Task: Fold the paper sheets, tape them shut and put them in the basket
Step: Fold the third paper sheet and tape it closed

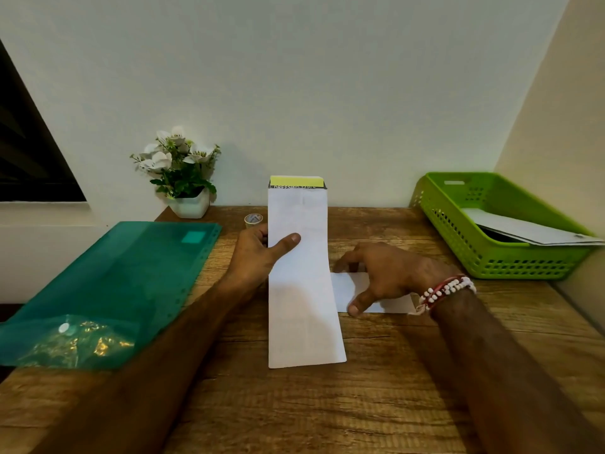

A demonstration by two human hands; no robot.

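Note:
My left hand (262,253) grips a long folded white paper sheet (302,290) by its left edge, thumb on top, holding it tilted up above the wooden table (376,388); a yellow and black printed band shows at its far end. My right hand (389,273) rests fingers spread on a second white paper piece (347,290) lying flat on the table, partly hidden under the hand and the raised sheet. A small roll of clear tape (253,219) sits behind my left hand. The green basket (458,244) at the right holds folded white paper (530,232).
A teal plastic folder (114,273) lies at the left, with a clear bag of small gold bits (75,342) on its near end. A white pot of white flowers (183,172) stands at the back by the wall. Walls close the back and right.

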